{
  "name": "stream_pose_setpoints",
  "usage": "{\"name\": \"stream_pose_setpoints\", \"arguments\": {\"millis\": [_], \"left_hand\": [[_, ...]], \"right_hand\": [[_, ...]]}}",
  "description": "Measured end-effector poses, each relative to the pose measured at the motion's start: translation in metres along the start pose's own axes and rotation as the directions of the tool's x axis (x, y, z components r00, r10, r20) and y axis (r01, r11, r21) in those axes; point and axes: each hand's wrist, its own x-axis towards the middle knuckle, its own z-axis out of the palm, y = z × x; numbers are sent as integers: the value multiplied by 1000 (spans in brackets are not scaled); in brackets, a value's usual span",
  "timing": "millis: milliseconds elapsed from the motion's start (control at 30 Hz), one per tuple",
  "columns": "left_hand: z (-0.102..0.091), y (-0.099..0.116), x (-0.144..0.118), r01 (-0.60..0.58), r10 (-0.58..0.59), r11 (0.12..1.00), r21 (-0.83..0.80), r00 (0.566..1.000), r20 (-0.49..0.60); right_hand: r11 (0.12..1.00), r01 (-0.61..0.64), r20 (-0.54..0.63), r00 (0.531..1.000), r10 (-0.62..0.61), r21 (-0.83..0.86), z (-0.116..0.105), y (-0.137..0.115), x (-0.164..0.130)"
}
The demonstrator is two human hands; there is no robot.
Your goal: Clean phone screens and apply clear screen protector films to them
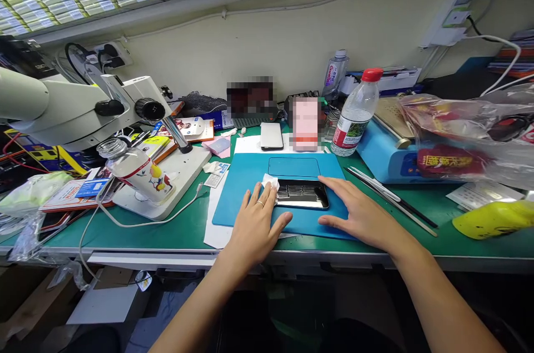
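A black phone lies flat on a blue work mat in the middle of the green bench. My left hand rests on the mat at the phone's left end, its fingertips pressing a small white wipe against that end. My right hand lies flat and spread on the mat at the phone's right end, its fingers touching the phone's edge. Neither hand lifts anything.
A microscope with a white base and a small glass bottle stands at left. A water bottle, a blue heating machine, tweezers, plastic bags and a yellow object sit at right. A white phone lies behind the mat.
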Motion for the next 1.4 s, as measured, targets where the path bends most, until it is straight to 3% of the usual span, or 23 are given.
{"name": "stream_pose_setpoints", "arguments": {"millis": [933, 1167, 1400], "left_hand": [[-2, 2, 6, -3, 3, 1000, 21, 1000, 2], [3, 15, 19, -27, 30, 998, 60, 997, -64], [11, 42, 39, -109, 112, 993, 49, 991, -72]], "right_hand": [[1000, -1, 19, 1000, 1, 11, 0, 0, 1], [1000, 18, 0, 1000, -18, 8, 2, 1, 1], [997, 78, -55, 996, -77, 23, 10, 12, 3]]}}
